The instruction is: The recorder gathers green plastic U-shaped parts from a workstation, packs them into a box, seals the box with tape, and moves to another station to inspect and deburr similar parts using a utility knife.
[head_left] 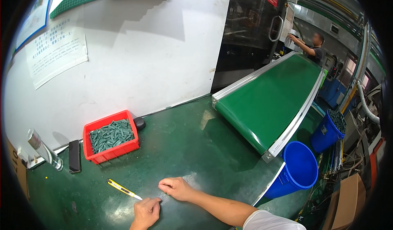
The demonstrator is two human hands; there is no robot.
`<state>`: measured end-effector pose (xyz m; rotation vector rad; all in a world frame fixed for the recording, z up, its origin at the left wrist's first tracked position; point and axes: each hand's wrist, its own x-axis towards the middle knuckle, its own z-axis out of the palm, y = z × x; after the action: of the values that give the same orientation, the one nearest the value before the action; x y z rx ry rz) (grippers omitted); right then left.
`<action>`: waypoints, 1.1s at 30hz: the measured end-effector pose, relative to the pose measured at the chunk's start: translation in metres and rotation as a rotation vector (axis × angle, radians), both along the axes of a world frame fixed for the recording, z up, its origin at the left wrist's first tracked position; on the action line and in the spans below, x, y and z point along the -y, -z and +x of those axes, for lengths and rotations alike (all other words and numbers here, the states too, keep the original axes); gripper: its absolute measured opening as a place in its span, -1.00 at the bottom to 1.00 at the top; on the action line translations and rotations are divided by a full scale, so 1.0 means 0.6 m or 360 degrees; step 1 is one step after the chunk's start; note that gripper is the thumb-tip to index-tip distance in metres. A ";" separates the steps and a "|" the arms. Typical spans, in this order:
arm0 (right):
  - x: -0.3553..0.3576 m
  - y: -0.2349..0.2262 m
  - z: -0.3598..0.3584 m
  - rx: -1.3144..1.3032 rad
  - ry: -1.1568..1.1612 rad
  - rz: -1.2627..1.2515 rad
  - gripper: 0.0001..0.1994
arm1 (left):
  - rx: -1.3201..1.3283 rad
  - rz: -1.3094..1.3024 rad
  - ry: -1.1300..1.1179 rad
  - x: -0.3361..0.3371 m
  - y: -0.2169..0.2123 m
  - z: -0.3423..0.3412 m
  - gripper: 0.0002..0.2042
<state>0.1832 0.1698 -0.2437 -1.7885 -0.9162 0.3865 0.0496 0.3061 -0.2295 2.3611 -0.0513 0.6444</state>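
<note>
My left hand (pixel 146 212) rests on the green tabletop with its fingers curled and pressed together. A small dark spot shows at its fingertips; whether it is a held piece I cannot make out. Just to the right and farther off, my right hand (pixel 177 188) is closed, its fingers bent inward and their inner side hidden. A yellow utility knife (pixel 120 186) lies beside my left hand, its blade end close to the knuckles. Beyond the knife stands a red bin (pixel 110 158) filled with small dark green plastic parts (pixel 113 136).
A black phone (pixel 74 156) and a clear bottle (pixel 46 150) stand left of the bin. A green conveyor belt (pixel 270 101) slopes down to the table. Blue buckets (pixel 301 164) stand at the right, by a cardboard box (pixel 346 201). A person (pixel 315 48) works at the far machine.
</note>
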 end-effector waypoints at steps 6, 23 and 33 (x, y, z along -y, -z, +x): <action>-0.001 0.004 -0.001 0.0023 0.0000 0.0072 -0.81 | -0.0003 -0.0012 0.0009 -0.002 0.003 0.000 -0.91; -0.001 -0.007 -0.004 0.0025 0.0016 0.0069 -0.80 | 0.0025 -0.0009 0.0014 -0.002 0.003 0.001 -0.91; -0.002 -0.006 -0.004 0.0008 0.0022 0.0072 -0.81 | 0.0012 -0.0004 0.0007 -0.004 0.007 0.000 -0.90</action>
<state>0.1809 0.1710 -0.2401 -1.7543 -0.9090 0.3499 0.0496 0.3083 -0.2337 2.3559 -0.0591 0.6510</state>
